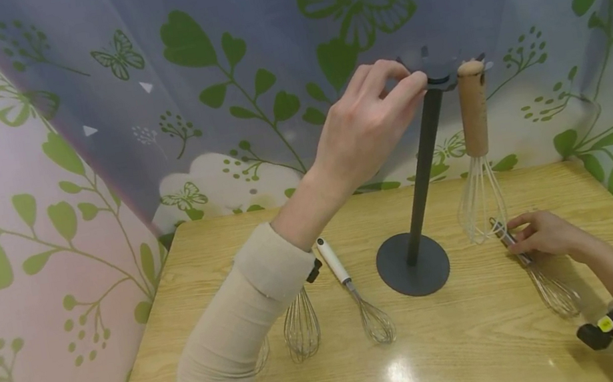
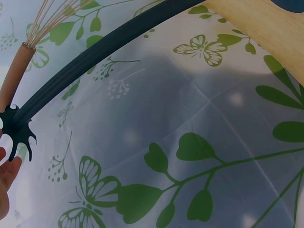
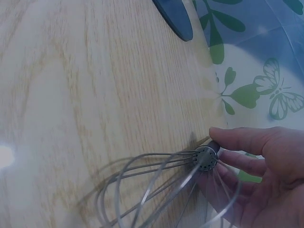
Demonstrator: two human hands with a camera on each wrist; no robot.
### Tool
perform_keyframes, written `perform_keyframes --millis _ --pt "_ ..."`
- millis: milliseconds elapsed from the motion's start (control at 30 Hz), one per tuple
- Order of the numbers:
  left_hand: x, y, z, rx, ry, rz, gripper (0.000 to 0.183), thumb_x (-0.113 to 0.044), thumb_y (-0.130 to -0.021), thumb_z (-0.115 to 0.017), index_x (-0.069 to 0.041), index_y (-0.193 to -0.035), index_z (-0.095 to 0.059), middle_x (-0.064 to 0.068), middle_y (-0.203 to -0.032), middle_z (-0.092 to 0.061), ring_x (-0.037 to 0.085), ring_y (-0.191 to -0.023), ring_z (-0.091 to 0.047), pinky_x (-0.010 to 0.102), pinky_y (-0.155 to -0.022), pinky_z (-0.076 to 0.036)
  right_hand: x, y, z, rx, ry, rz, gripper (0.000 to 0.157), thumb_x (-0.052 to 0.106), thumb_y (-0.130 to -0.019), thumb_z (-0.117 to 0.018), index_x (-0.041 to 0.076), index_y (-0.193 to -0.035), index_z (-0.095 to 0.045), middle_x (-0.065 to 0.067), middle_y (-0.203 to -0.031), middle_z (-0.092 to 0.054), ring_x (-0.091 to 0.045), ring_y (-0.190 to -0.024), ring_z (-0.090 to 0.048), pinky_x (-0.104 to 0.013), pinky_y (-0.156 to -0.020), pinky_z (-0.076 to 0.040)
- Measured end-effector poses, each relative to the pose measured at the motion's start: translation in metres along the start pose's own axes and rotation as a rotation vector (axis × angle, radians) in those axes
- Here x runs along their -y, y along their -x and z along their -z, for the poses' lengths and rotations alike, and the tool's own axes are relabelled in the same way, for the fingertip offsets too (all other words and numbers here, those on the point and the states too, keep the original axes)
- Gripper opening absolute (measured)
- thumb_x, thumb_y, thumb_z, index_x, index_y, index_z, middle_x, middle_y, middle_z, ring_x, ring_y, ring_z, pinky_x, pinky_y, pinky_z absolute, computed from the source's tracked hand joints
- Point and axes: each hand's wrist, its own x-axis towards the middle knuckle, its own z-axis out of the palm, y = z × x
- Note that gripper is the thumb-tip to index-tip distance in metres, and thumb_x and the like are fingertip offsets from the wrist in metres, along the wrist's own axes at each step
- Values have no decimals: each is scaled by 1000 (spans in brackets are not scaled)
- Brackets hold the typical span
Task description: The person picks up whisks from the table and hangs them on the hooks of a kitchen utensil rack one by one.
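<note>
My left hand [image 1: 369, 118] is raised at the top of a dark whisk stand [image 1: 424, 164], pinching its hooked rim between thumb and fingers. From the right side of that rim hangs a whisk with a wooden handle [image 1: 474, 115], its pale wires pointing down. In the left wrist view, the fingertips [image 2: 13, 167] are right at the dark hooks [image 2: 21, 135]. Low on the right, my right hand [image 1: 548, 236] holds a metal whisk [image 1: 549, 289] by its handle, close over the table. The right wrist view shows thumb and fingers around the handle below the wires [image 3: 142, 190].
The stand's round base [image 1: 412, 278] rests on the wooden table [image 1: 467, 353]. A white-handled whisk [image 1: 333, 261] lies left of it. Another wire whisk [image 1: 302, 330] and part of a further one [image 1: 263, 355] show beside my left sleeve. Patterned cloth [image 1: 254, 24] hangs behind.
</note>
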Motion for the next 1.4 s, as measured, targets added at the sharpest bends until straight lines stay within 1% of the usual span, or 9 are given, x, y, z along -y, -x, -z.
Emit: perform_keyframes --millis 367,600,700,933,1133,1200,1400 --pt "0 0 0 -6 2 2 36 -24 -115 -43 -13 -105 -76 6 -107 -71 23 -97 -68 25 -74 -59 0 -3 -1 18 -24 0 76 18 -96 -77 -23 -147 -38 -16 -106 -67 -12 -87 -60 -25 -72 -56" --pt "0 0 -1 -10 3 1 37 -25 -115 -42 -13 -105 -76 7 -106 -71 23 -96 -67 25 -74 -59 0 -2 0 19 -28 2 74 17 -97 -76 -22 -147 -39 -20 -110 -67 -15 -91 -61 -26 -73 -57" --pt "0 0 0 -6 4 1 37 -25 -115 -42 -13 -106 -76 7 -106 -71 23 -96 -67 25 -74 -59 -1 -3 0 18 -24 0 73 17 -96 -77 -22 -146 -40 -19 -109 -67 -16 -91 -60 -26 -73 -56" --pt "-1 -1 1 1 5 6 33 -23 -114 -46 -13 -107 -76 7 -107 -71 23 -97 -68 24 -76 -59 -3 -3 -1 6 -13 1 70 15 -96 -76 -21 -146 -42 -13 -103 -66 -13 -85 -57 -25 -70 -53" --pt "-1 -1 0 2 2 1 35 -23 -114 -45 -13 -106 -77 7 -106 -71 23 -96 -68 25 -76 -59 0 -2 0 6 -49 -3 70 13 -97 -73 -21 -148 -39 -9 -100 -65 -9 -77 -57 -27 -65 -55" --pt "0 -1 0 7 4 5 34 -24 -114 -45 -13 -106 -76 7 -107 -71 23 -97 -68 25 -76 -59 1 -1 1 2 -62 -10 69 12 -97 -72 -20 -149 -38 -10 -102 -65 -9 -76 -58 -28 -64 -56" --pt "-1 0 1 25 20 21 29 -25 -113 -48 -16 -110 -76 7 -111 -70 23 -99 -68 26 -78 -60 5 4 4 -19 -79 -17 68 12 -99 -69 -17 -151 -37 -21 -113 -63 -14 -86 -63 -33 -67 -62"
